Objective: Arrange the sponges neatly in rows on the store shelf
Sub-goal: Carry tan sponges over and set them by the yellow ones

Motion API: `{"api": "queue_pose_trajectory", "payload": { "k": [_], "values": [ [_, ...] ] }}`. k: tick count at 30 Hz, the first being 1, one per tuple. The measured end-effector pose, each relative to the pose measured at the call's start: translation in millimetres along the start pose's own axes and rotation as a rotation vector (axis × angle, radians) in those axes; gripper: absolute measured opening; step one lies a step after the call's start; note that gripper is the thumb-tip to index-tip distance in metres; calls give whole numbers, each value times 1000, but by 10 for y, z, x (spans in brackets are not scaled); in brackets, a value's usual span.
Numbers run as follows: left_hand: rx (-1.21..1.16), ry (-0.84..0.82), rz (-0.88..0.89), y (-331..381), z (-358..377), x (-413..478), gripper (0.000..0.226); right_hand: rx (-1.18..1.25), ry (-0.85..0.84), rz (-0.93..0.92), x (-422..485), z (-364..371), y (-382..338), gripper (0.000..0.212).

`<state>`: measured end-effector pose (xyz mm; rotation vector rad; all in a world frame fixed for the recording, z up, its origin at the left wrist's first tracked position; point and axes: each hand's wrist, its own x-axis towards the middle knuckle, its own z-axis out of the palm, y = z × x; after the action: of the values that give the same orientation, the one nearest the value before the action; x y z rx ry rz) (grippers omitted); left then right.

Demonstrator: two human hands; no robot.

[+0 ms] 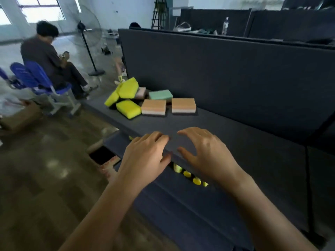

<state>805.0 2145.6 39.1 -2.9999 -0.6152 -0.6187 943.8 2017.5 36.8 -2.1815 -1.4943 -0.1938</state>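
Observation:
Several sponges lie on the dark shelf [226,124] at its left end. Two orange sponges [153,107] [183,105] sit side by side, and a green sponge [161,95] lies behind them. Three yellow sponges [128,109] [127,88] [112,99] are heaped loosely at the far left, with a pink sponge [141,93] partly hidden behind them. My left hand [145,156] and my right hand [204,153] hover over the shelf's front edge, fingers spread, holding nothing. They are well short of the sponges.
A lower shelf [181,196] beneath holds small yellow items [190,176], mostly hidden. The dark back panel [226,69] rises behind the sponges. A person sits on a blue chair [41,80] at the left, near a standing fan [88,37]. A cardboard box [20,116] lies on the floor.

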Motion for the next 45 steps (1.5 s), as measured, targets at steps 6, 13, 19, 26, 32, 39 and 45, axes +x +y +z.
{"api": "queue_pose_trajectory", "payload": {
  "k": [6,13,19,26,32,39,45],
  "values": [
    [-16,-5,33,-552,166,629,34,-64,-140,47,837,203,71,45],
    [-28,-55,29,-871,591,1191,38,-96,-180,79,1528,435,565,47],
    [-44,-80,-18,-1103,750,1533,45,-123,-204,84,2006,584,906,61],
    [-5,-90,38,-1372,1006,1756,62,-183,-427,118,2165,712,1193,81],
    [-16,-214,80,-1586,1147,1991,80,-91,-364,245,1936,703,1027,84],
    [9,-155,225,-1590,1200,1967,59,-72,-223,344,1606,621,611,75],
    [-91,-169,377,-1432,1000,1807,70,-155,-51,484,1210,467,298,68]
  ]
}}
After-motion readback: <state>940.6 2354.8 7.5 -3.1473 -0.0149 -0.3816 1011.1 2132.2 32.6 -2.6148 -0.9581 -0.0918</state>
